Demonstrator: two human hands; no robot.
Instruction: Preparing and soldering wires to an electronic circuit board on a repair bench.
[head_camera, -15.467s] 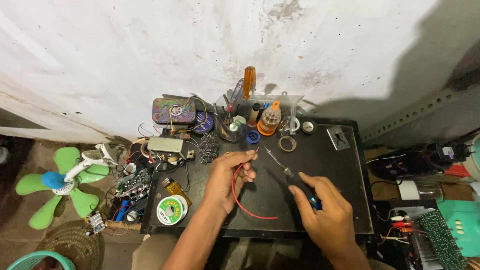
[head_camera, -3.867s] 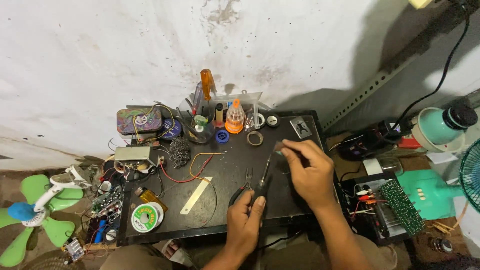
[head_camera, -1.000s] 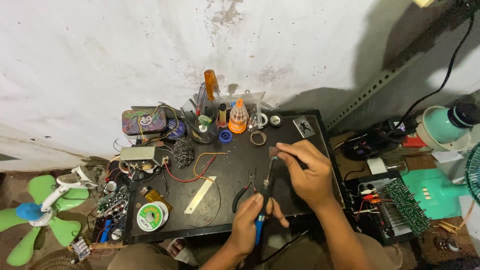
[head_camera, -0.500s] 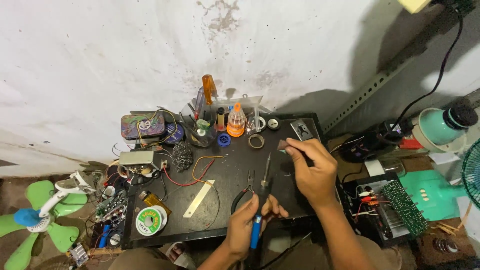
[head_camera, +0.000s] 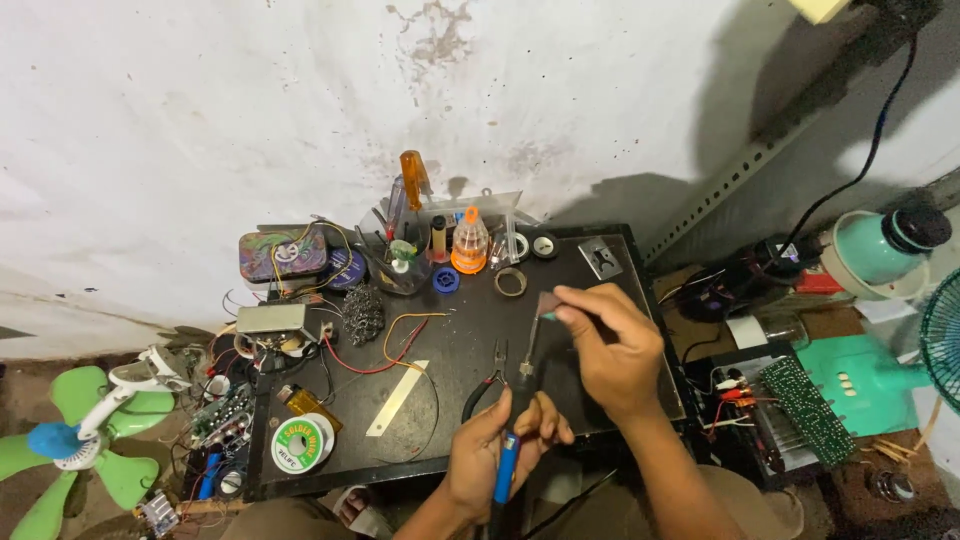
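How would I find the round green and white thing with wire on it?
Start at the black table against the white wall. Go to its near left corner, left of the pale flat strip and away from both hands. The solder spool lies flat there: the only white disc with a green ring, beside a small amber bottle.

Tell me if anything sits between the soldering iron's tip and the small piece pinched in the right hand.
Nothing visible does. The soldering iron in the left hand points up toward the small piece pinched by the right hand. The black pliers lie just to the left.
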